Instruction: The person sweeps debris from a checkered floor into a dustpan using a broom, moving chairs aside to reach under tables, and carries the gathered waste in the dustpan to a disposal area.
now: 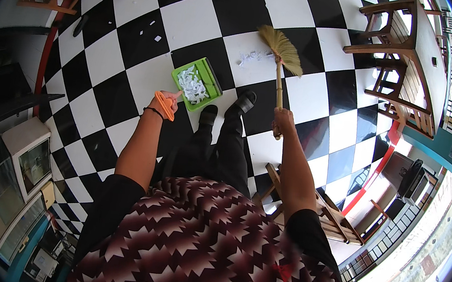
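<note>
The sweeping looks partly done, to judge from where the scraps lie. The left hand (170,103) has its fingers curled on an orange handle (164,106), with one finger reaching out toward the near edge of the green dustpan (206,72); whether that handle joins the dustpan is hidden by the hand. The dustpan rests on the floor (189,22) just beyond and to the right of those fingers, with a good heap of white scraps (192,86) in it, so a fair share seems gathered. The right hand (282,119) has its fingers closed around the broom (278,85) near the end of its stick, and the bristles fan out on the floor well ahead of them. What is left shows in two places. A small pile (253,58) lies on a white tile ahead and to the left of the right fingers, beside the bristles and apart from the dustpan; whether the bristles touch it I cannot tell. Loose bits (157,38) are scattered ahead and to the left of the left fingers, well apart from the dustpan, some of them farther off. The pile and these bits appear to be the remaining work.
</note>
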Tool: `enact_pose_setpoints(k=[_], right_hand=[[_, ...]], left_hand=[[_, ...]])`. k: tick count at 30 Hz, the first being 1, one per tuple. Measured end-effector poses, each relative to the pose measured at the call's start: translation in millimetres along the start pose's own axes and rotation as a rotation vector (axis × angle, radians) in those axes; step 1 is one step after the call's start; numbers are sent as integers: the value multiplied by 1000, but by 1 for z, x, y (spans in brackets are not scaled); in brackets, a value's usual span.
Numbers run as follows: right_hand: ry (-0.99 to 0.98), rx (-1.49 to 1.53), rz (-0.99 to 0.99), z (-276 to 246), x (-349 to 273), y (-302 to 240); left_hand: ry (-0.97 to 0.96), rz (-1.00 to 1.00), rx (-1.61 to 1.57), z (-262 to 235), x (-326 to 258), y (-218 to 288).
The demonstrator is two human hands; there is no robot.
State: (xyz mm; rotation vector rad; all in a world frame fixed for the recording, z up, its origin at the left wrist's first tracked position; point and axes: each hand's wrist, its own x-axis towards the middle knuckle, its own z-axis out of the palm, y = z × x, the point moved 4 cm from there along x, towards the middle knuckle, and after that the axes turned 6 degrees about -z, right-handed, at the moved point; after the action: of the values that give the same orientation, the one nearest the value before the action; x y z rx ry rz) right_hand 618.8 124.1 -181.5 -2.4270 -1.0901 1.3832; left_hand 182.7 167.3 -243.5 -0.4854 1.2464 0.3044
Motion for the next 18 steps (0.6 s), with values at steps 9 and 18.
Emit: enact_pose_setpoints(k=[9,18], right_hand=[[-343,303,253,33,-155,-24],[-318,392,213,-20,-189,-60]], left_hand=[[26,38,-12,-7,-2,-11],[-120,29,-73,-37,10,-7]])
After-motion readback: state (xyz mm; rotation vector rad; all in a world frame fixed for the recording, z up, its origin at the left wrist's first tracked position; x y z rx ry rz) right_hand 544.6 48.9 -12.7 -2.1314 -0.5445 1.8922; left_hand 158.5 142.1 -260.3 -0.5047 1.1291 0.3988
